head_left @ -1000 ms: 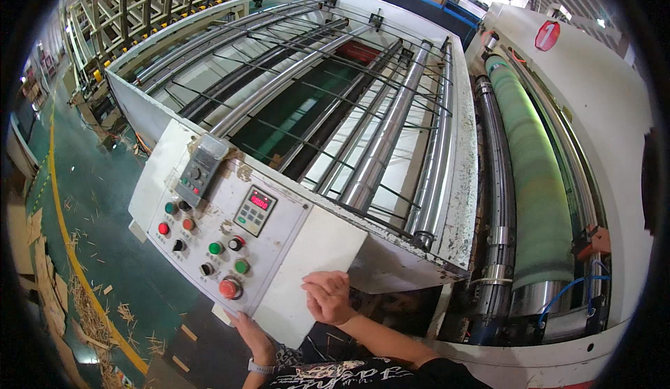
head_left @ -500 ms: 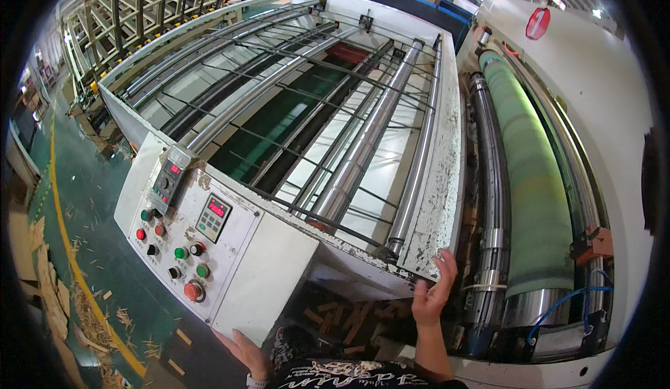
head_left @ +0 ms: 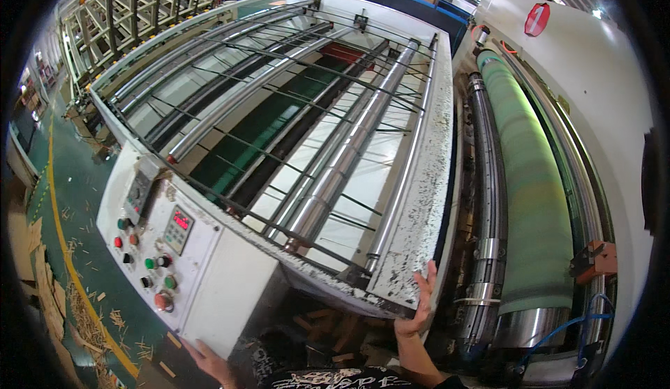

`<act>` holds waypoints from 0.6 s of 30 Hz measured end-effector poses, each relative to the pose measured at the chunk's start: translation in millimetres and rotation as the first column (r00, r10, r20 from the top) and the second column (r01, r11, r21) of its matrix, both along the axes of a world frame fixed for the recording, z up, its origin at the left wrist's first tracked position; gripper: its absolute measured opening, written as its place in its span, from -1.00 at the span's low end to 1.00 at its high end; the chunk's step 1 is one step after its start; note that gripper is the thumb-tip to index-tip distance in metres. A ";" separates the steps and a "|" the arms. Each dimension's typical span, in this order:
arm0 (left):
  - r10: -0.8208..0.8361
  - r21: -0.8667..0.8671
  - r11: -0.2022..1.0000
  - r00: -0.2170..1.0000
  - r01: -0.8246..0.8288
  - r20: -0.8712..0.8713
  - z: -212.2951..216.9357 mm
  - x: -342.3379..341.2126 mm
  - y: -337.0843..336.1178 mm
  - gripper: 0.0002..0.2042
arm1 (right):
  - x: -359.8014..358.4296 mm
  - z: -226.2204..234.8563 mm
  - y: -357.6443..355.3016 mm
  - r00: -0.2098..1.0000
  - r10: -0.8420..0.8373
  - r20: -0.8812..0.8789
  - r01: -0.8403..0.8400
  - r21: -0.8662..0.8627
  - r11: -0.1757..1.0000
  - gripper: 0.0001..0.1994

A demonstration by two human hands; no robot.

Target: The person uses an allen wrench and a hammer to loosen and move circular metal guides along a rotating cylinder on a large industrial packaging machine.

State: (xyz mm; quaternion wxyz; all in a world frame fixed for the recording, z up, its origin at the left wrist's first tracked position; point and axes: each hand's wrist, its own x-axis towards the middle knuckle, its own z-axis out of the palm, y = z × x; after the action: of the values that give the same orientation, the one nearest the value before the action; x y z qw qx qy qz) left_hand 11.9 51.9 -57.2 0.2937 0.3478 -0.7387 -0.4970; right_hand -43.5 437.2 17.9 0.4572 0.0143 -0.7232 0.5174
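My right hand rests against the near right corner of a large white machine frame, fingers stretched up along its edge. At the lower left, my left hand lies with extended fingers by the bottom edge of the frame's control box; part of it is cut off or hidden. Neither hand holds a loose thing. Several shiny metal rollers and thin dark rods span the frame. Its control panel carries coloured buttons and small red-lit displays.
Right of the frame, across a narrow gap, stand a dark metal shaft and a big green roller. Blue hoses run near its lower end. Wood or cardboard scraps litter the green floor at left, beside a yellow line.
The white frame with its control box has shifted left, away from the green roller, and the gap between them is wider. Both my hands have moved left along with it.
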 end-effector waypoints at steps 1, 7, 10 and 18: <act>0.006 0.065 0.998 1.000 -0.007 0.007 -1.8 1.1 -0.7 -0.52 | 2.3 -6.4 5.9 1.000 0.009 0.017 -0.008 -0.008 1.000 -0.39; -0.011 -0.074 0.997 0.990 0.021 0.142 58.9 -4.9 26.9 -0.47 | 0.7 3.9 -1.0 0.989 -0.066 0.135 0.056 0.077 0.995 -0.45; -0.083 -0.426 0.887 0.969 0.177 0.231 28.3 2.5 8.5 -0.63 | 0.3 10.3 -3.8 0.989 -0.047 0.140 0.052 -0.035 0.998 -0.46; -0.150 -0.356 0.895 0.934 0.267 0.323 21.8 11.1 6.6 -0.66 | 1.7 2.2 -0.8 0.978 -0.043 0.203 0.042 0.008 0.999 -0.51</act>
State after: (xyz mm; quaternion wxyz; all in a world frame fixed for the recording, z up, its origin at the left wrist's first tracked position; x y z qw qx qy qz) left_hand 23.0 58.5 -35.5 0.1918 0.2679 -0.8915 -0.3111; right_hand -41.9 436.4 20.2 0.3921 -0.0532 -0.7671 0.5049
